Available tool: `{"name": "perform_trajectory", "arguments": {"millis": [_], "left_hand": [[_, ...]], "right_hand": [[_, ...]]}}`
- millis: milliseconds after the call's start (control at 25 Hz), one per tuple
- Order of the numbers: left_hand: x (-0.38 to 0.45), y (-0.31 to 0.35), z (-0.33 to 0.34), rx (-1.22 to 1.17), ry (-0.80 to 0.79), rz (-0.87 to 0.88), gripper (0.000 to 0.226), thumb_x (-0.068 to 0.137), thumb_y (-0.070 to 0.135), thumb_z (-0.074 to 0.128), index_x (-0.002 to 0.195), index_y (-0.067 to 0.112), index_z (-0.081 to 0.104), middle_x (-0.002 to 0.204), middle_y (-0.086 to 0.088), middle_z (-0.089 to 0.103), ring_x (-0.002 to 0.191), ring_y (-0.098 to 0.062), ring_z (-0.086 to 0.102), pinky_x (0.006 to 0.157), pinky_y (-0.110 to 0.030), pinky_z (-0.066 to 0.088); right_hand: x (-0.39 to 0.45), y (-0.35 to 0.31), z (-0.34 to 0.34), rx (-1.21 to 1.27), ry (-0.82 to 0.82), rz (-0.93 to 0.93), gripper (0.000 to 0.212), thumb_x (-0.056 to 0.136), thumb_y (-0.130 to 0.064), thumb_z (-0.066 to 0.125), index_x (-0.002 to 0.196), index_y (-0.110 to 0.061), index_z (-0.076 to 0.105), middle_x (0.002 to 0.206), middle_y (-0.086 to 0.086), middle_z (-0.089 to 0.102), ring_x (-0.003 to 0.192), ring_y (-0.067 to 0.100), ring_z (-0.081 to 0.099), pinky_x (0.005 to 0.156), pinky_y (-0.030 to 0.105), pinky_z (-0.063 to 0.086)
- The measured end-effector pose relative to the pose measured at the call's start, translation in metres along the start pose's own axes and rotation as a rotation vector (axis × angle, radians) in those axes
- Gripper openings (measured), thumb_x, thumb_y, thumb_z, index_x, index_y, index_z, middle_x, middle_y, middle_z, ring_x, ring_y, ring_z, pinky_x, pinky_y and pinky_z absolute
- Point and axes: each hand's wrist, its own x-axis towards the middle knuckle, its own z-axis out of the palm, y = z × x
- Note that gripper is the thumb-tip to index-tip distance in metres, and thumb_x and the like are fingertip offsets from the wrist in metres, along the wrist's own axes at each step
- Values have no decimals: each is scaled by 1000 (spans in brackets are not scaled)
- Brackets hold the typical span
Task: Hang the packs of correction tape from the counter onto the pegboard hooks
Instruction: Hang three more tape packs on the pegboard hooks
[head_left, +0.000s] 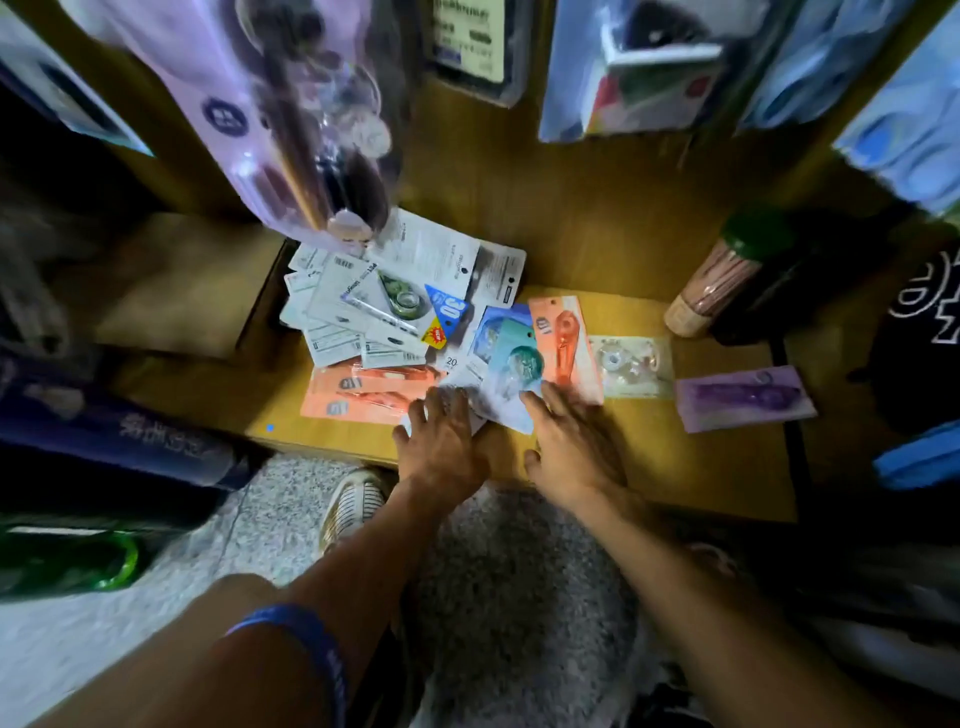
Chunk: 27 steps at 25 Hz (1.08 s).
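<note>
Fingers of both hands lie spread and flat, gripping nothing: left hand (441, 436), right hand (569, 441). Between them lies the blue pack (511, 364), apparently lengthwise away from the counter edge (322, 451), right fingertips nearest.

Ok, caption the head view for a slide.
Both hands, left hand and right hand, reach over loose carded correction-tape packs on the wooden counter.

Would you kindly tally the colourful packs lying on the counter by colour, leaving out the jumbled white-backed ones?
Orange packs: 3, one upright, two stacked at left
Blue packs: 2, overlapping
Clear pale pack: 1
Purple pack: 1
Total: 7
</note>
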Motion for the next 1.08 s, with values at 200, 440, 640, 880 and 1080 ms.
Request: {"name": "perform_trajectory", "arguments": {"millis": [200, 440, 640, 880, 1080], "left_hand": [[17, -25, 21, 4, 102, 26, 87, 81, 62, 57, 148, 19, 19, 139, -13, 38, 129, -35, 32, 98, -47, 38], [-8, -26, 16, 87, 75, 51, 75, 94, 59, 31, 152, 14, 16, 137, -16, 47, 123, -36, 42, 97, -45, 39], [-19, -21, 13, -238, 78, 8, 45, 101, 34, 35, 132, 4, 45, 122, -21, 59, 112, -35, 57, 91, -40, 45], [-23, 22, 16, -1641, -304, -428, 28, 99, 21, 42, 104, 5, 65, 83, -12, 70, 67, -26, 65, 47, -30, 54], [-25, 19, 30, -1683, -220, -425, 26, 86, 19, 72, 109, 8, 68, 90, -15, 75, 71, -28, 71, 59, -34, 56]], "right_hand": [[41, -14, 30, -44, -144, -28, 102, 81, -21, 70, 154, -28, 0, 163, -5, -14, 145, 31, 18, 112, 40, 30], [13, 0, 35, -294, 52, -41, 92, 67, -40, 80, 145, -26, 34, 148, 5, 33, 122, 32, 43, 95, 45, 40], [-36, 26, 55, -212, 262, -119, 25, 70, -22, 64, 94, -16, 66, 119, 8, 63, 89, 33, 66, 69, 37, 55], [-57, 0, 42, 247, 532, -4, 28, 78, -21, 47, 93, -8, 67, 126, 9, 65, 94, 27, 66, 68, 32, 53], [-54, -1, 43, 635, 300, -89, 23, 78, -25, 55, 99, -22, 65, 108, -1, 71, 96, 26, 68, 79, 38, 55]]}}
